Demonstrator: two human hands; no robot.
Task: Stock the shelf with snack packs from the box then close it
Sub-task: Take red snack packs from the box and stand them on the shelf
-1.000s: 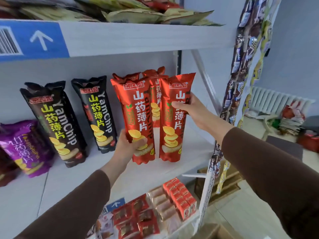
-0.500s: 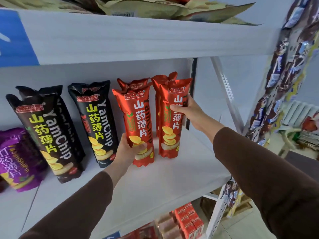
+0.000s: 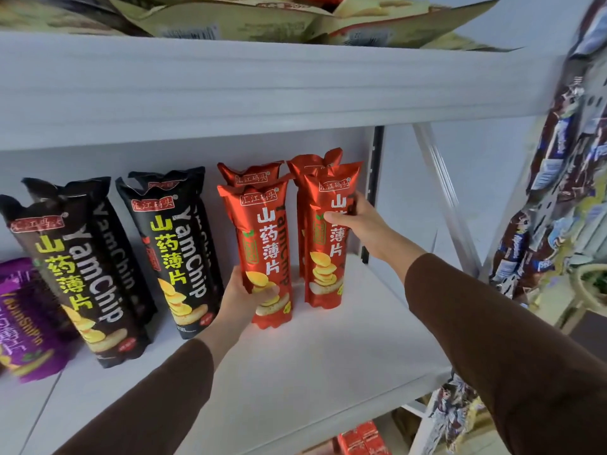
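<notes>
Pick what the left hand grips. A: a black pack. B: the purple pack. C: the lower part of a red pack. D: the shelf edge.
C: the left hand wraps the bottom of the front red pack, thumb across the chip picture.

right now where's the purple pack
Head view, far left of the shelf: the purple pack leans beside the leftmost black pack.
</notes>
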